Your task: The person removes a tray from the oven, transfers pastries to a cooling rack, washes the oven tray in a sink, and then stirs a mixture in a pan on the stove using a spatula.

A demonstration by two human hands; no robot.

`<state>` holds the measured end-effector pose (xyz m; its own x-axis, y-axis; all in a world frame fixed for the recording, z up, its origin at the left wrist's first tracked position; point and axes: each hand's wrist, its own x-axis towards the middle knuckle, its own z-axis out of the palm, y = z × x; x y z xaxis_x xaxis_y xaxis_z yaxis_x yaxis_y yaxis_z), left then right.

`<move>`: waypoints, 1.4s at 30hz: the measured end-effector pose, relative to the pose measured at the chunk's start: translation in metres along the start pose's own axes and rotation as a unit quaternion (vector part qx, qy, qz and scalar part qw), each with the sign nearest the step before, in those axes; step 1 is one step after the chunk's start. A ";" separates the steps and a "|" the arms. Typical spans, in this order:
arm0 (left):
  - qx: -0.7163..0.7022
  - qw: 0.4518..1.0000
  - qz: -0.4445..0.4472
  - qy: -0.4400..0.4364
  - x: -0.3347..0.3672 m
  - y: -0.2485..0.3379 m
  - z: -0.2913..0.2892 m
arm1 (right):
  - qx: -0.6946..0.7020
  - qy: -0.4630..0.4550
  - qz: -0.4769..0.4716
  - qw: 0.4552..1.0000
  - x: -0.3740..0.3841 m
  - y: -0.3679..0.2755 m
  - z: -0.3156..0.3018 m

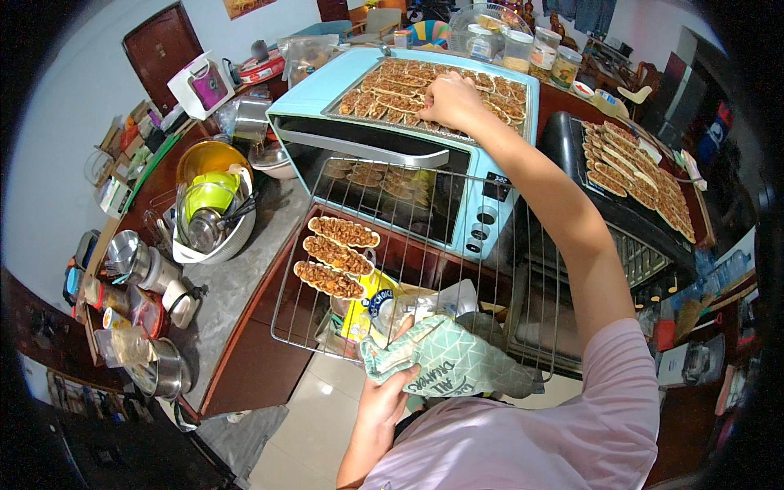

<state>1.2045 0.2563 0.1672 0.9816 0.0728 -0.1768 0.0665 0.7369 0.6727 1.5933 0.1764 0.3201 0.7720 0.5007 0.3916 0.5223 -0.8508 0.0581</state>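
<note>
On the left half of the bare wire oven rack (457, 269) lie three boat-shaped nut-topped pastries (335, 256), side by side; the rest of its grid is unfilled, so by my judgement the loading has barely begun. Near its front edge, the left hand (384, 400) grips the rack through a green patterned oven mitt (445, 359). Further right, the right hand (447, 100) reaches up with fingers curled onto more pastries in the full metal baking tray (531, 104) atop the light blue countertop oven (327, 98). Another crowded tray (682, 175) waits far right.
</note>
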 end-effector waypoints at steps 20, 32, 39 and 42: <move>-0.021 1.000 0.015 -0.014 -0.005 0.005 -0.009 | 0.232 -0.170 -0.293 0.912 -0.108 -0.114 -0.011; 0.005 1.000 0.023 0.005 -0.004 0.004 -0.009 | 0.218 -0.163 -0.276 0.922 -0.110 -0.125 -0.007; -0.020 0.999 0.028 0.001 -0.007 0.007 -0.018 | 0.251 -0.129 -0.191 0.940 -0.074 -0.103 -0.014; -0.024 0.999 0.039 0.018 -0.013 0.014 -0.022 | 0.233 -0.064 -0.131 0.961 -0.034 -0.090 -0.016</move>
<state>1.1884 0.2802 0.1634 0.9763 0.1549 -0.1512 -0.0196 0.7589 0.6509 1.5143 0.2340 0.3166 0.6150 0.7288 0.3009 0.7870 -0.5440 -0.2909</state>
